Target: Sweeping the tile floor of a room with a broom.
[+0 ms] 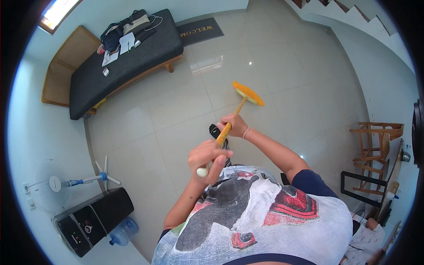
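A broom (249,94) with orange bristles rests or hovers at the tiled floor in front of me; contact is hard to tell. Its yellow handle slants back towards my chest. Near the handle's pale top end, my left hand (207,160) is wrapped around it. Further down the handle, my right hand (233,125) grips it, with a thin band at the wrist. One foot in a dark sock or shoe (214,131) shows beside the handle, partly hidden by it.
A black padded bench (129,69) holds bags and papers at upper left, beside a welcome mat (202,31). A standing fan (55,183), black water dispenser (96,215) and large water bottle (124,232) are at lower left. Wooden stools (372,152) and a seated person's arm (372,224) are at right.
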{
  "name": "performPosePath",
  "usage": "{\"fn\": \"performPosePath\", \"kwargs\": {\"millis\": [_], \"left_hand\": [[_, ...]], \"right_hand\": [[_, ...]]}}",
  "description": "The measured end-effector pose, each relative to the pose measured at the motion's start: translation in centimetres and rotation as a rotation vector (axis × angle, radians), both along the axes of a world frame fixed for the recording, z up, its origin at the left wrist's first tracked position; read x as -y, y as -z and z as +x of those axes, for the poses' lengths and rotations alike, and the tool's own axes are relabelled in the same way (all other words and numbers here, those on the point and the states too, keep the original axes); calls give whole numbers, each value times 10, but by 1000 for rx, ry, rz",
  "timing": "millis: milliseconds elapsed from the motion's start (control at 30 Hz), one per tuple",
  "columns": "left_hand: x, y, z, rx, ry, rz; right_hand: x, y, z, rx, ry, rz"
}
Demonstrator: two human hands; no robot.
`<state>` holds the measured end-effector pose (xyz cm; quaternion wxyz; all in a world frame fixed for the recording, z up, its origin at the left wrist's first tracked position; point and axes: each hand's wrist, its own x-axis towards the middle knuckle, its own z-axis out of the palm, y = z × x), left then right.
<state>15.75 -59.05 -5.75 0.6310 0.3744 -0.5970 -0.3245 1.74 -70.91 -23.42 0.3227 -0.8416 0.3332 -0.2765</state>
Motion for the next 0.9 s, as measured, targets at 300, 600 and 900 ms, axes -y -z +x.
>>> {"fn": "performPosePath", "kwargs": {"millis": [300,600,900], "left_hand": [[47,-100,38,-81,-118,52],[101,-87,48,-16,-77,-59],[165,-44,48,-34,-10,-65]], "right_hand": [[42,-74,57,193,72,-83],[63,-54,93,193,-63,109],[142,-26,68,137,63,-16]]}}
